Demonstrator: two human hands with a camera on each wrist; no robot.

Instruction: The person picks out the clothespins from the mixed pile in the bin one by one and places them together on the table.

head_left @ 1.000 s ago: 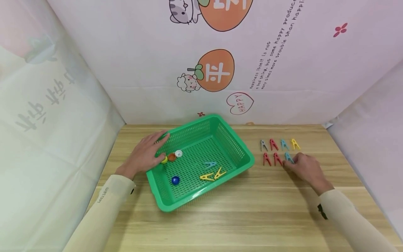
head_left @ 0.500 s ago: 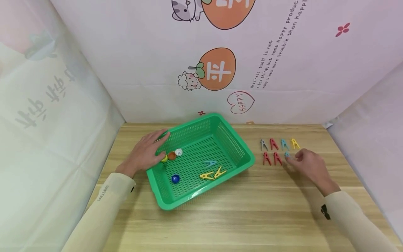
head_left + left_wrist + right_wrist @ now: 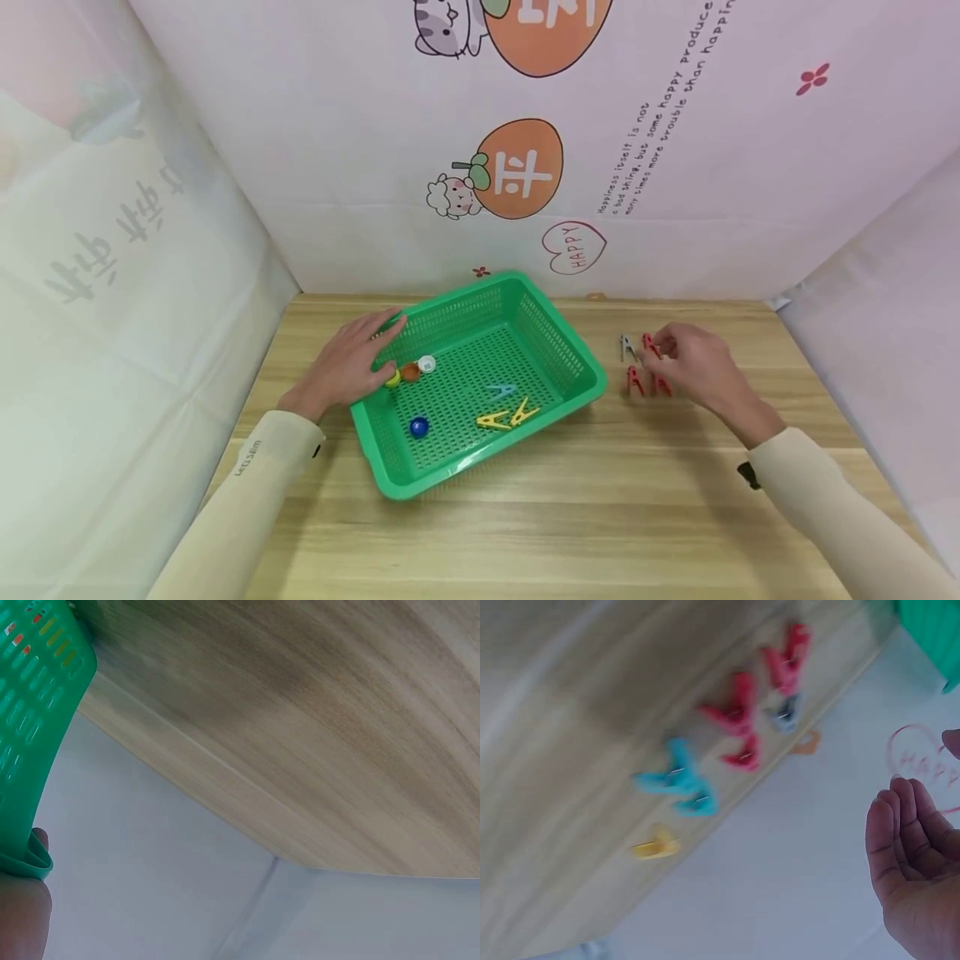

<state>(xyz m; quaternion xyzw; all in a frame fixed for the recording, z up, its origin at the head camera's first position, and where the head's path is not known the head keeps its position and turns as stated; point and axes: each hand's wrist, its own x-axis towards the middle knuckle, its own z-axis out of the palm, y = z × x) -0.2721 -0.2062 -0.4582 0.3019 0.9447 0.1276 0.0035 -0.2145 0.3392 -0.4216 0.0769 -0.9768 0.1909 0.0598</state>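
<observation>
My left hand (image 3: 341,362) holds the left side of a green plastic basket (image 3: 472,458), the thumb inside the rim and the fingers across it. My right hand (image 3: 697,367) is above rows of clothespins on the table and hides some of them in the head view. A grey clothespin (image 3: 627,348) and a red clothespin (image 3: 634,382) show at its left. In the right wrist view, the two blue clothespins (image 3: 675,776) and a yellow clothespin (image 3: 658,844) also lie there. That hand's fingers (image 3: 885,832) are loosely bent with nothing between them.
Inside the basket lie a white bottle cap (image 3: 427,364), an orange cap (image 3: 410,372), a yellow cap (image 3: 392,378), a blue cap (image 3: 419,427), a light-blue clothespin (image 3: 502,389) and two yellow clothespins (image 3: 492,420). Printed cloth walls (image 3: 675,258) stand around the wooden table (image 3: 525,533).
My right hand has left the blue clothespin at the near row's right end and moved left, over the red ones. The left hand and basket have stayed in place.
</observation>
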